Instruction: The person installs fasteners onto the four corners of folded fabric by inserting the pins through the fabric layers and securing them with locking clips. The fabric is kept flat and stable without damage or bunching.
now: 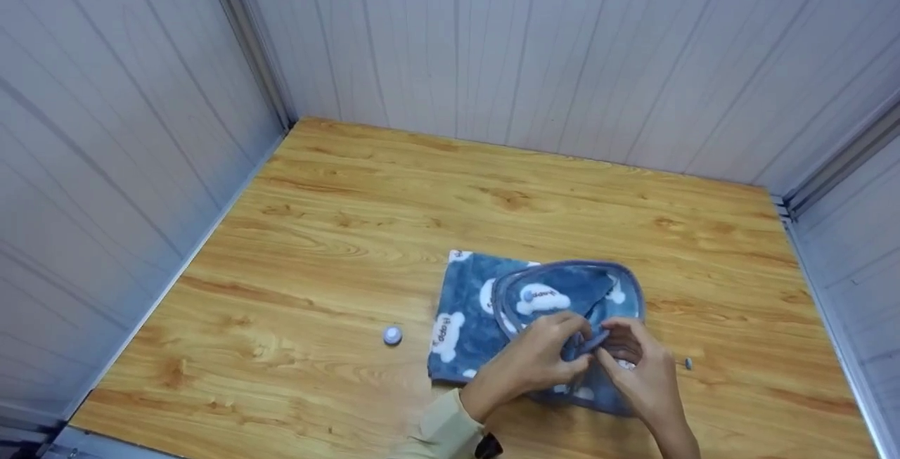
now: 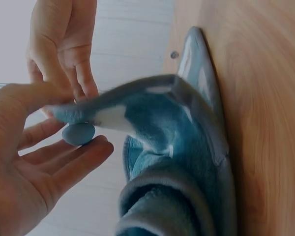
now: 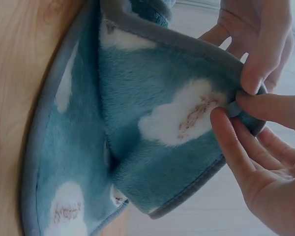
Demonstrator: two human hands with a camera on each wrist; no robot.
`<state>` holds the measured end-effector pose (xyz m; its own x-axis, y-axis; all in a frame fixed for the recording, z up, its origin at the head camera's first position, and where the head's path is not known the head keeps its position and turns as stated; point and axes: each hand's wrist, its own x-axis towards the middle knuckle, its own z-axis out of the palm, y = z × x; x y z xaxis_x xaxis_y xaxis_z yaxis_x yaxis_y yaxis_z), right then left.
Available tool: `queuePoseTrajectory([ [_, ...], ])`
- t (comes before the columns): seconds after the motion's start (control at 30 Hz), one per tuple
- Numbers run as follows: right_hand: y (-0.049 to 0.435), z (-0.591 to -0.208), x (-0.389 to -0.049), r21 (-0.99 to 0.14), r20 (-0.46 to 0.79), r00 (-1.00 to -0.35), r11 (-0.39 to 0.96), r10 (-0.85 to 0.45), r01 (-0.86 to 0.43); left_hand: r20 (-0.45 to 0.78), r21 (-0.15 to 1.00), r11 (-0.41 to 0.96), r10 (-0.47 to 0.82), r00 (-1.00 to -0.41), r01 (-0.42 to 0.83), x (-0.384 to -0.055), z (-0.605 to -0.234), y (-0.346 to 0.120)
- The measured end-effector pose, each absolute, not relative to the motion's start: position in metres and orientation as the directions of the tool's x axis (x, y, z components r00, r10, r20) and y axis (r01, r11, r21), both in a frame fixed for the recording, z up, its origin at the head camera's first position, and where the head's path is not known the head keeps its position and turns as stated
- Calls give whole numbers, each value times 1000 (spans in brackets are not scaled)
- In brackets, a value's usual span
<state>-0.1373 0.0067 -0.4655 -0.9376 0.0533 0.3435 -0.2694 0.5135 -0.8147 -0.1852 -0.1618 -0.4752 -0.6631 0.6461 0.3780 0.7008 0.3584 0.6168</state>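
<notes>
A blue plush blanket [image 1: 464, 311] with white bone prints and grey edging lies folded, its rounded upper layer lifted at the near right. My left hand [image 1: 541, 353] pinches a corner of that layer; in the left wrist view a blue oval button [image 2: 78, 133] sits under the cloth, against the fingers. My right hand [image 1: 643, 375] meets it from the right. In the right wrist view the right thumb and forefinger pinch a small blue piece [image 3: 233, 109] at the cloth's printed face. Whether both views show one button or two parts, I cannot tell.
A round pale cap [image 1: 392, 334] stands on the wooden table [image 1: 316, 234] left of the blanket. To the right lies a small blue-grey piece [image 1: 688, 363]. Another blue button [image 1: 527, 295] appears on the blanket's upper layer. Pale panels [image 1: 492, 44] enclose the table.
</notes>
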Motion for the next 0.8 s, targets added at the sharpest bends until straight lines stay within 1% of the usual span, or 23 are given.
queuePoseTrajectory([
  [0.1, 9, -464, -138, -843, 314, -948, 476, 57, -251, 402, 634, 361, 601, -691, 683, -186, -475, -161],
  [0.17, 11, -464, -139, -849, 284, -957, 480, 64, -220, 419, 657, 350, 566, -710, 668, -187, -475, -161],
  [0.33, 17, -467, -145, -826, 206, -976, 547, 65, -138, 459, 711, 316, 467, -755, 628, -191, -477, -167],
  [0.57, 20, -470, -164, -791, 167, -985, 602, 41, -109, 473, 762, 292, 360, -804, 579, -199, -480, -184],
  [0.67, 20, -472, -175, -781, 165, -986, 612, 9, -125, 456, 789, 294, 308, -835, 539, -203, -480, -193],
  [0.8, 17, -477, -190, -765, 213, -975, 611, -59, -204, 415, 830, 307, 217, -883, 466, -208, -486, -204],
])
